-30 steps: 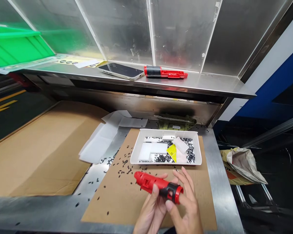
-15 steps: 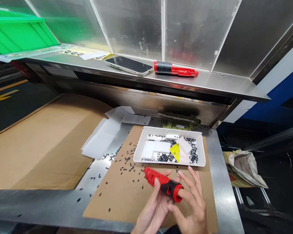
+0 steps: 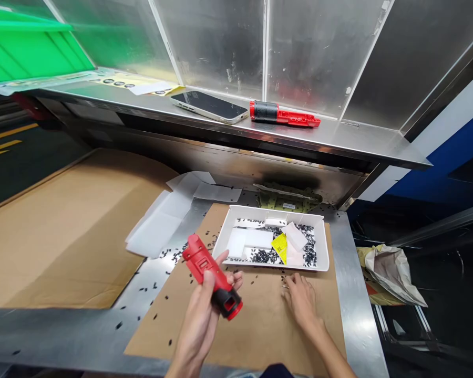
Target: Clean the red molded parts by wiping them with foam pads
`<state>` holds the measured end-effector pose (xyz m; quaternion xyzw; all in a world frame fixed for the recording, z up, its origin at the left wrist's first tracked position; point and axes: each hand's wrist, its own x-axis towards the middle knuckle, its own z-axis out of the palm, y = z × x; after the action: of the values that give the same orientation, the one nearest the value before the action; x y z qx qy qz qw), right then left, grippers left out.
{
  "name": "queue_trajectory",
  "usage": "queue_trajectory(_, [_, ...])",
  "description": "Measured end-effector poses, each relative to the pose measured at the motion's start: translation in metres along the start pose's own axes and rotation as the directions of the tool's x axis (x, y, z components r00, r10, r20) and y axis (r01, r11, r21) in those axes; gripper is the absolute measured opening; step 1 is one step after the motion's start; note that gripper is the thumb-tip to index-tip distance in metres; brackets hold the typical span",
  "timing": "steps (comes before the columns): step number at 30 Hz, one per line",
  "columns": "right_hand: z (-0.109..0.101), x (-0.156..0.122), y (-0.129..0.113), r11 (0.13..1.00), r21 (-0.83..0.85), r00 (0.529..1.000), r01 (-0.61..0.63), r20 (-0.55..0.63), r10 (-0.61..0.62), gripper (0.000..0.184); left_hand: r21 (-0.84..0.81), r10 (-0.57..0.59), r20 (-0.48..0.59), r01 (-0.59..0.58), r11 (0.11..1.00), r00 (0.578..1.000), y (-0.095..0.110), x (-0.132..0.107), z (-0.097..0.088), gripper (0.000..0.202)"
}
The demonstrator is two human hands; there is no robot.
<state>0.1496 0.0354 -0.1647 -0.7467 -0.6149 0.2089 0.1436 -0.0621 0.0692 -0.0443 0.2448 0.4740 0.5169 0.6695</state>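
Note:
My left hand (image 3: 203,310) is wrapped round a red and black plastic housing (image 3: 209,270), tilted above the cardboard sheet (image 3: 256,336). Its black end with a red ring points toward me. My right hand (image 3: 301,299) is low over the sheet, just in front of the white tray (image 3: 326,247). Its fingers are bent together at a small thin shiny piece, too small to name. In the tray lie many tiny black parts (image 3: 262,255), white foam pieces (image 3: 260,239) and a yellow label (image 3: 279,247).
On the metal shelf (image 3: 362,142) lie a phone (image 3: 211,105) and a second red and black housing (image 3: 284,114). White sheets (image 3: 161,220) and a large cardboard piece (image 3: 63,231) are at left. A green bin (image 3: 31,50) stands upper left. Black bits are scattered over the bench.
My hands have moved apart. The left carried the housing left and turned it; the right left the housing's ring end and went down to the cardboard before the tray.

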Motion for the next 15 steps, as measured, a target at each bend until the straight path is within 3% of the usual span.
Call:
queue_trajectory(4, [0.010, 0.011, -0.003, 0.998, 0.048, 0.999, -0.030, 0.014, 0.029, 0.018, -0.287, -0.306, 0.177, 0.346, 0.893, 0.935, 0.010, -0.007, -0.003, 0.055])
queue_trajectory(7, [-0.007, -0.001, 0.000, 0.987, 0.157, 1.000, 0.017, 0.019, -0.021, 0.018, -0.384, -0.372, 0.258, 0.448, 0.808, 0.892, 0.007, -0.015, -0.001, 0.053])
queue_trajectory(9, [-0.029, -0.018, -0.001, 0.953, 0.299, 0.999, 0.050, -0.011, -0.049, 0.030, -0.388, -0.349, 0.301, 0.448, 0.805, 0.887, -0.001, -0.021, 0.005, 0.054])
queue_trajectory(12, [-0.066, -0.051, -0.013, 0.757, 0.645, 0.983, 0.104, -0.182, 0.020, 0.045, -0.377, -0.313, 0.330, 0.429, 0.821, 0.890, -0.014, -0.030, 0.018, 0.059])
queue_trajectory(15, [-0.096, -0.084, -0.037, 0.515, 0.822, 0.926, 0.243, -0.354, 0.129, 0.035, -0.366, -0.341, 0.346, 0.460, 0.809, 0.874, -0.017, -0.040, 0.035, 0.054])
